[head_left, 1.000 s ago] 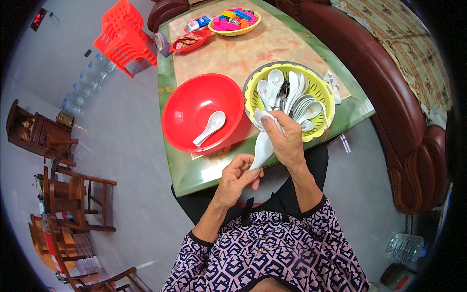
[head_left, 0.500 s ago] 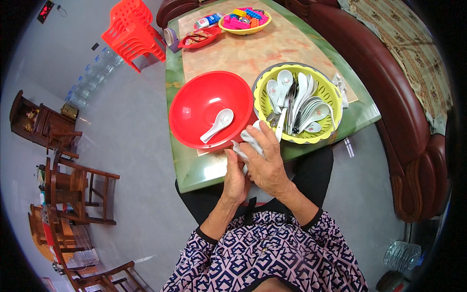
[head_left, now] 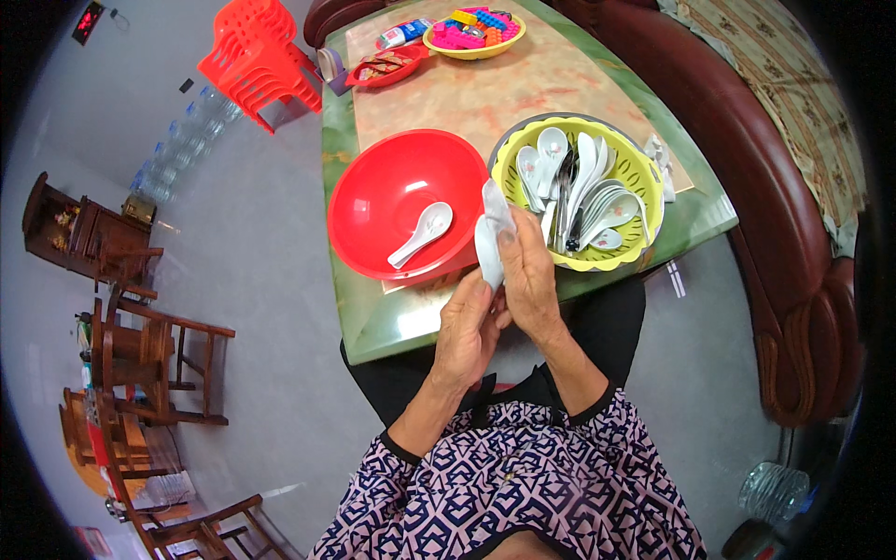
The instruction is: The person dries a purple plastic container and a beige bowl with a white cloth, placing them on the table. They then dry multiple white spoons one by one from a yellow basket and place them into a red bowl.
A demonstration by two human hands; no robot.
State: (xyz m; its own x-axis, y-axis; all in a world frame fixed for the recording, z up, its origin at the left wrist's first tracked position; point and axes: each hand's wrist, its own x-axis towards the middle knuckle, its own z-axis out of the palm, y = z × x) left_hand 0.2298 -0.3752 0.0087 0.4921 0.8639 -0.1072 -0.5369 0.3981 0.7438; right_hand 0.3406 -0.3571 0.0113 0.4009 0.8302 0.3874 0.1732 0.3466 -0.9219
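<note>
Head view. Left hand (head_left: 464, 329): grasping, thumb and fingers around the low end of a white spoon (head_left: 487, 254). Right hand (head_left: 530, 280): also grasping, thumb on top, fingers curled; it has the spoon's upper part plus a crumpled white cloth (head_left: 497, 203). Can't tell if the cloth is fabric or paper. Spoon sits between the hands, tilted, cloth sticking out past its far end. Exact finger contact under the right hand is hidden.

Ahead and left of the hands: red bowl (head_left: 369, 191), with a second spoon (head_left: 422, 233) lying inside, handle toward lower left. Ahead and right of the right hand: yellow basket (head_left: 644, 191), slotted wall, holding white spoons (head_left: 613, 213) and metal cutlery (head_left: 565, 177), nested in a grey basin (head_left: 530, 121). White wad (head_left: 659, 166) just beyond the basket on its right.

Table (head_left: 373, 322) under all of it, green edge; near edge just ahead of the left hand. Far ahead of both hands: red tray (head_left: 411, 62) with packets, blue and white pack (head_left: 403, 35), yellow bowl (head_left: 476, 53) of blocks (head_left: 467, 35). Well left: stacked red stools (head_left: 257, 61). Well right: brown sofa (head_left: 719, 159).
</note>
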